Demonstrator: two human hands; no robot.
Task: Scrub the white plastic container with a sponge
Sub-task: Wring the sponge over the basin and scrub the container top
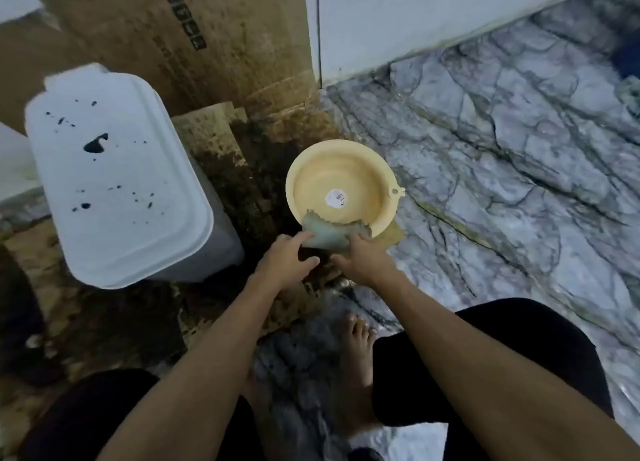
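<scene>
The white plastic container point(114, 176) stands on the floor at the left, its top face speckled with dark spots and one larger dark blot. A ragged grey-green sponge point(329, 233) hangs over the near rim of a cream-yellow basin point(341, 186). My left hand point(289, 261) and my right hand point(363, 258) both grip the sponge from its near side, just in front of the basin. The container is apart from both hands, to their left.
Wet, stained cardboard point(207, 44) leans against the wall and lies flat under the container and basin. A white door or panel point(415, 20) stands behind. Marbled grey floor point(519, 183) spreads to the right. My bare foot point(356, 349) and dark-clothed knees are below.
</scene>
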